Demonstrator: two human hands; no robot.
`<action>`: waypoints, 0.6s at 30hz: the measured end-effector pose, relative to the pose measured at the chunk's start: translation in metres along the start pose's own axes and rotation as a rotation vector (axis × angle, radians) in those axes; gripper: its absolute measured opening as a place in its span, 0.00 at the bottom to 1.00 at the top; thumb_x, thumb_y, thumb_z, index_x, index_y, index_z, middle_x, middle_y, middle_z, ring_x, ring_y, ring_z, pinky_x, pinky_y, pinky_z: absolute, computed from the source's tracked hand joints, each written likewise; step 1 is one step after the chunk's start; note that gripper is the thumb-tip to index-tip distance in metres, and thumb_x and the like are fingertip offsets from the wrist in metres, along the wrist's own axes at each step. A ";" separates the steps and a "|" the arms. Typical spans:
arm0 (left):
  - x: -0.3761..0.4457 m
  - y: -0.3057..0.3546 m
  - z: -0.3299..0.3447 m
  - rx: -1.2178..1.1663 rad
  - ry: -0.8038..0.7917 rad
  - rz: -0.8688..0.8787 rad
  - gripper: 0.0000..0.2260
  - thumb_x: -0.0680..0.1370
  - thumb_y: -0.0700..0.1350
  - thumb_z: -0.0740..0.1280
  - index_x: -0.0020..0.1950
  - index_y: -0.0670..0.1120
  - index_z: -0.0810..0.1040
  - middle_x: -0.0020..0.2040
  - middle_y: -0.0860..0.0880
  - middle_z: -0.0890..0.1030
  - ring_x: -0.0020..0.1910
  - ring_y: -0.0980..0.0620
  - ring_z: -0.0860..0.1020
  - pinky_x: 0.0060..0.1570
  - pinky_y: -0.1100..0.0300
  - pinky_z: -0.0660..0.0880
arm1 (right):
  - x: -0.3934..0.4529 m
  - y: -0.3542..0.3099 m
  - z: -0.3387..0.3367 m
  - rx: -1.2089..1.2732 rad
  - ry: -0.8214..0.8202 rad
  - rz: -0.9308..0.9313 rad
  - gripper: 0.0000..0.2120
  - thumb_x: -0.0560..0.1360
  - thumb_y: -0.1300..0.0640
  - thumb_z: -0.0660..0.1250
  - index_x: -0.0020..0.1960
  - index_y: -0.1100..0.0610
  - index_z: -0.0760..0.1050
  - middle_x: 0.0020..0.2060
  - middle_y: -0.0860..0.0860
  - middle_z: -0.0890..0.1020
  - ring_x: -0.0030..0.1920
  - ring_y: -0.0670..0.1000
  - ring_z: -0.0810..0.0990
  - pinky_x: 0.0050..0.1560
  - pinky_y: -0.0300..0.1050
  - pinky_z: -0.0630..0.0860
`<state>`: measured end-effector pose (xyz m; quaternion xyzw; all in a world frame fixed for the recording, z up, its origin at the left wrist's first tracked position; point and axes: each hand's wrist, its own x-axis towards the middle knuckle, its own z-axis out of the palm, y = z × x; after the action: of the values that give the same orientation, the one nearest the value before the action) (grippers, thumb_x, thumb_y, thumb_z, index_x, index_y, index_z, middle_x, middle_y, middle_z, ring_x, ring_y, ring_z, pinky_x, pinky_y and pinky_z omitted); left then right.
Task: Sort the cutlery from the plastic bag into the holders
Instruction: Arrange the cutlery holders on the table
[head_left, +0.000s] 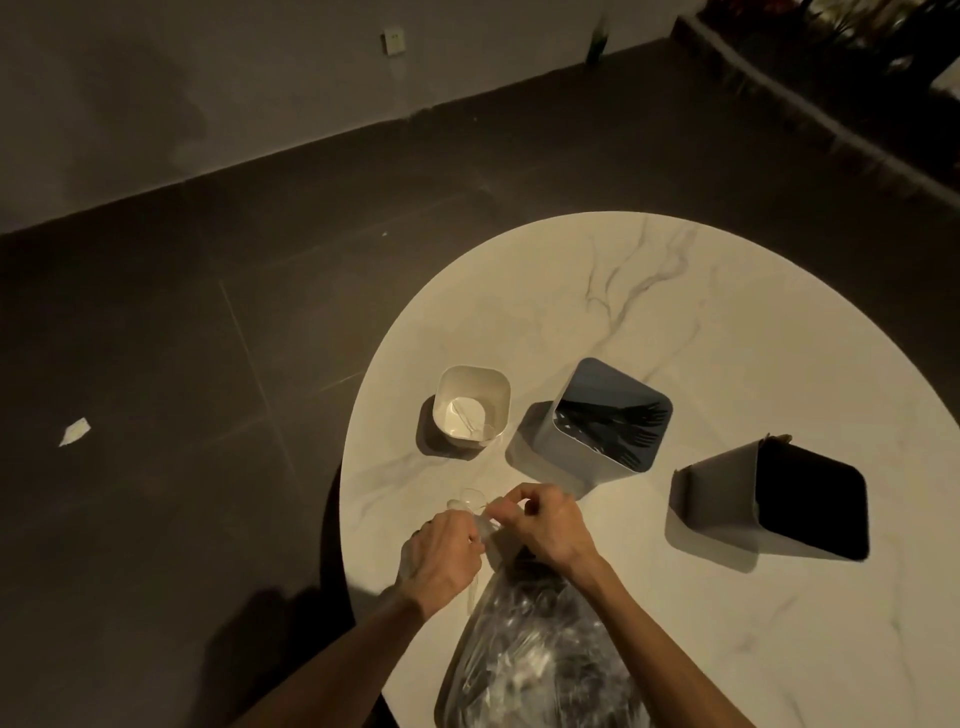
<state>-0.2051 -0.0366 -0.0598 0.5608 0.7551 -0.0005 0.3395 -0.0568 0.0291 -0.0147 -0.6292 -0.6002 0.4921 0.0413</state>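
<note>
Home dining area, marble table (727, 332), tiled floor (208, 338)

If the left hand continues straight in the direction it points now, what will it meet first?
The left hand points up and slightly right across the table. Beyond the clear cutlery in its grip, it would probably meet the white holder first, though depth is unclear.

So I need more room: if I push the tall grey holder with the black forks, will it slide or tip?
The grey holder looks tall for its base, so a high push may tip it. The marble table looks smooth; a low push probably slides it.
</note>
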 end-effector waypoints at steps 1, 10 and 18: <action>0.000 0.000 0.000 -0.004 -0.004 -0.003 0.06 0.79 0.53 0.69 0.50 0.52 0.80 0.49 0.53 0.83 0.45 0.53 0.81 0.45 0.59 0.80 | -0.003 0.000 -0.002 0.027 -0.007 -0.011 0.10 0.74 0.42 0.73 0.44 0.49 0.84 0.40 0.42 0.84 0.38 0.42 0.81 0.44 0.40 0.79; 0.001 0.033 -0.118 -0.844 0.071 -0.057 0.06 0.79 0.38 0.70 0.54 0.44 0.79 0.42 0.46 0.85 0.36 0.44 0.85 0.27 0.60 0.78 | -0.023 -0.060 -0.042 0.286 0.085 -0.184 0.18 0.65 0.30 0.73 0.43 0.44 0.84 0.29 0.47 0.78 0.36 0.58 0.76 0.45 0.55 0.79; 0.023 0.055 -0.199 -1.190 0.042 0.013 0.08 0.78 0.31 0.69 0.55 0.37 0.83 0.47 0.39 0.86 0.43 0.45 0.86 0.44 0.61 0.83 | -0.002 -0.113 -0.073 0.264 0.162 -0.339 0.08 0.77 0.50 0.73 0.43 0.53 0.84 0.26 0.37 0.77 0.29 0.41 0.72 0.35 0.32 0.68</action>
<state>-0.2636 0.0788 0.1023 0.2785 0.6288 0.4361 0.5804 -0.0880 0.0981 0.0968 -0.5461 -0.6225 0.5001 0.2534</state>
